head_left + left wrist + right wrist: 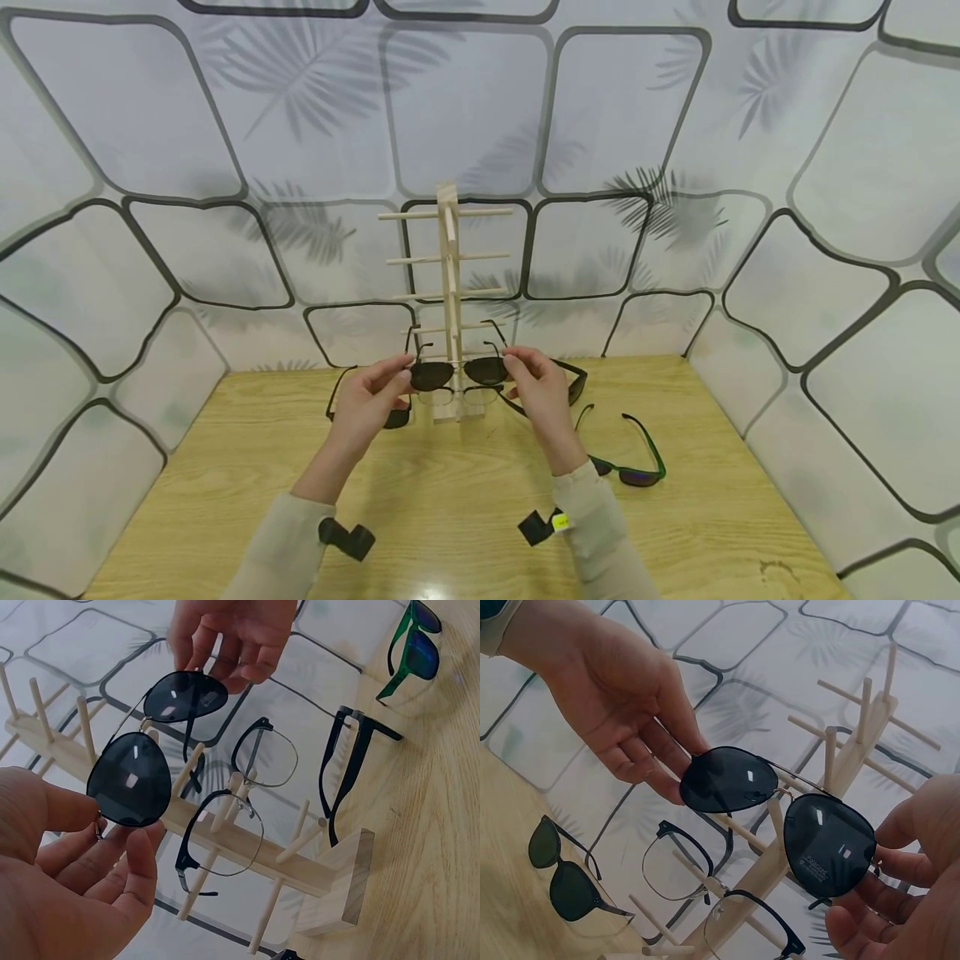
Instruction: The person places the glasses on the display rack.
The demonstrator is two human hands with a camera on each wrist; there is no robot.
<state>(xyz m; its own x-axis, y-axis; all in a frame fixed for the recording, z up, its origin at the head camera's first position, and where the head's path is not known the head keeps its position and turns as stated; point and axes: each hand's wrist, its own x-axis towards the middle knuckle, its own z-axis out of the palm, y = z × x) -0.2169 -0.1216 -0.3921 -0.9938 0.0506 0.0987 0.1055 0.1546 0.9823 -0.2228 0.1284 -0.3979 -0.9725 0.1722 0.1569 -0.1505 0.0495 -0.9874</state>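
Dark aviator sunglasses [431, 376] are held up by both hands in front of a wooden peg rack [451, 292]. My left hand [367, 404] pinches their left outer edge. At the opposite side, my right hand [542, 392] pinches the hinge area between thumb and fingers. The temples point back toward the rack. Close behind the bridge is a peg; I cannot tell whether they touch. Just below, half-rim eyeglasses [221, 832] with clear lenses hang on the rack's lower pegs. Both wrist views show the aviator's two lenses facing the cameras.
Green-framed sunglasses [639, 477] lie on the wooden table [465, 517] at the right. Black glasses [577, 387] stand behind my right hand. Another pair of dark sunglasses [397, 418] lies left of the rack, partly hidden by my left hand. A patterned backdrop [465, 108] encloses the table.
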